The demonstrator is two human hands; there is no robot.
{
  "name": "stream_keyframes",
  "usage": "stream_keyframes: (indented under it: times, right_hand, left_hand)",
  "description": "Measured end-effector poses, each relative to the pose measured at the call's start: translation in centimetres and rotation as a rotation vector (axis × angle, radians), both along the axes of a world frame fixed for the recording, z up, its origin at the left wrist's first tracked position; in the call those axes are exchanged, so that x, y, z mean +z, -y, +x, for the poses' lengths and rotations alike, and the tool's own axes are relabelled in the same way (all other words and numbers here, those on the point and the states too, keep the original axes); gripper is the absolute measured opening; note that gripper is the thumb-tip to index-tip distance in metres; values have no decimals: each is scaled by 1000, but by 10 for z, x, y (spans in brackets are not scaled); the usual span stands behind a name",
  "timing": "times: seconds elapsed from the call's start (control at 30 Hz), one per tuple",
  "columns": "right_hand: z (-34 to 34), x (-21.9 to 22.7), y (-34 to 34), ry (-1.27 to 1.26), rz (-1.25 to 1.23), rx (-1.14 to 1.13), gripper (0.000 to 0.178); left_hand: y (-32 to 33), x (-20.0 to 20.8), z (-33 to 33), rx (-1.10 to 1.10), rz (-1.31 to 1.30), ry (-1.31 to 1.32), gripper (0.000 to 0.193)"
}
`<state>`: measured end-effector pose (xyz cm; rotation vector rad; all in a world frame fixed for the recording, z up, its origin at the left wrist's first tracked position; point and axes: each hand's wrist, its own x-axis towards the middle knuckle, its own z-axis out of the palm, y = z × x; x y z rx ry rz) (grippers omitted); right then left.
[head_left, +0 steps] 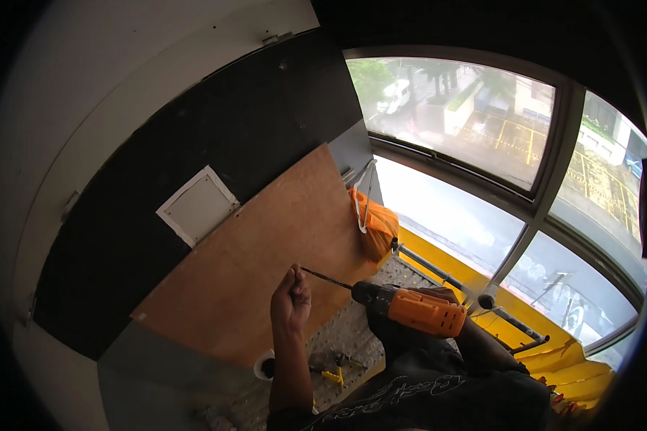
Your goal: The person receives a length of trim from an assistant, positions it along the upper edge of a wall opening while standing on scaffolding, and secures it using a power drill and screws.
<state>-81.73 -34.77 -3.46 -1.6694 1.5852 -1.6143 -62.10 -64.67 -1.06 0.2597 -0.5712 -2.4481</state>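
My right hand (442, 294) is wrapped round the grip of an orange and black power drill (424, 312), which partly hides it. A long, thin dark drill bit (327, 277) points from the chuck to the upper left. At its far end, the fingers of my left hand (292, 298) are pinched together on the tip. Whether they also hold some small piece there, I cannot tell. Beyond my left hand, a reddish-brown wooden board (266, 251) leans against a black wall panel (266, 108).
A square pale hatch (200, 206) is set in the black panel. An orange bag (377, 223) with a white hanger-like loop rests by the window (453, 122). Grey metal pipes (438, 266) run beside yellow sheeting (568, 359). A white cup-like container (264, 364) and a yellow tool (333, 376) lie below.
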Motion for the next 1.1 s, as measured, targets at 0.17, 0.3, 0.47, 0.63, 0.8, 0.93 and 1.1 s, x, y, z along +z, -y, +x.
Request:
stream_keyframes:
  times: [0.17,0.3,0.47,0.63,0.8,0.93,1.1]
  right_hand:
    - [-21,-177,6,514,96,41,48]
    - [-4,-90,-18,260,61,27,53]
    - [-2,-48,-32,162,36,-22,58]
    - [-10,-74,-22,-19,-101,34,59]
    - [-28,-86,-3,679,-33,355,57]
    - [-46,-101,37,538,276,126,60]
    - [-76,-41,87,108,277,-321,47]
  left_hand:
    - [-26,22,-1,14,-36,-46,19]
    - [-31,25,0,86,-22,-33,18]
    - [-41,32,-14,20,-35,-54,19]
    - [-52,49,-29,189,-51,-84,20]
    - [-35,57,-48,199,-66,-89,19]
    - [-14,75,-68,210,-94,-101,19]
    - [9,120,-103,183,-233,-40,31]
